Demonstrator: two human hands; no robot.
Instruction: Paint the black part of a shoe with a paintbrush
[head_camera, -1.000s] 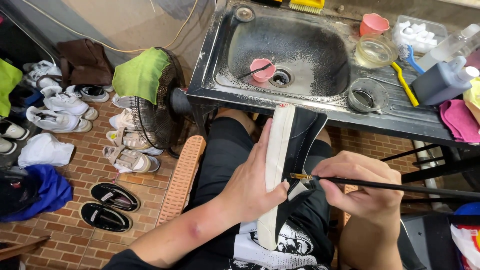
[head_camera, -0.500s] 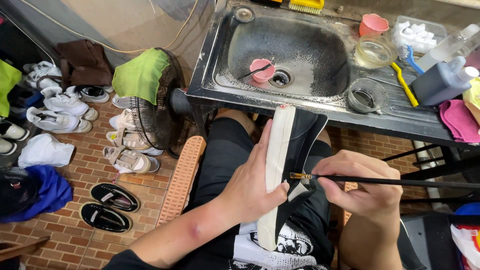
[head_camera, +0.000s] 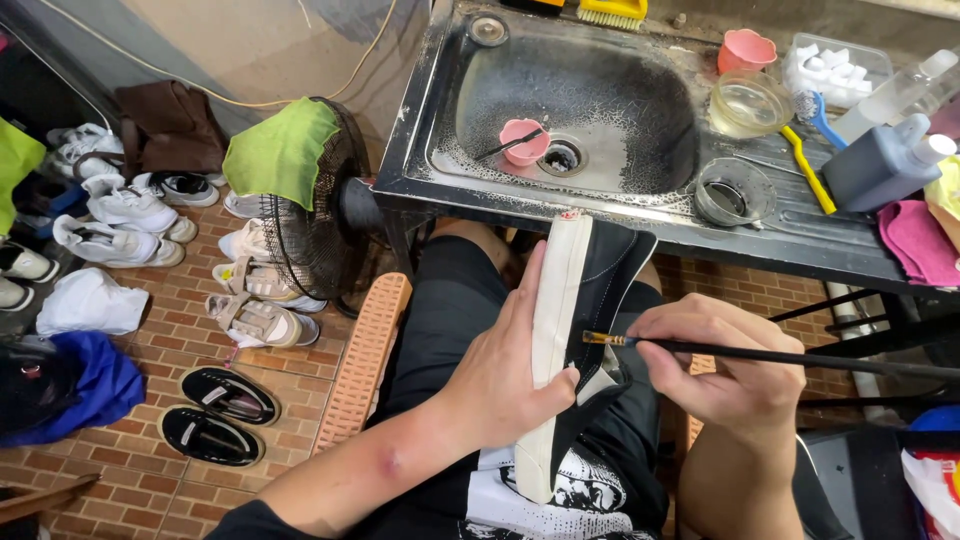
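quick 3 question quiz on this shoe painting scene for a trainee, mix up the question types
1. True or false: the left hand grips the shoe by its white sole.
2. Multiple choice: the right hand holds a) a sponge b) a thin brush c) a yellow toothbrush.
3. Fill in: inside the sink lies a small pink ____ with a stick across it.

Key: 1 true; 2 b; 3 cup.
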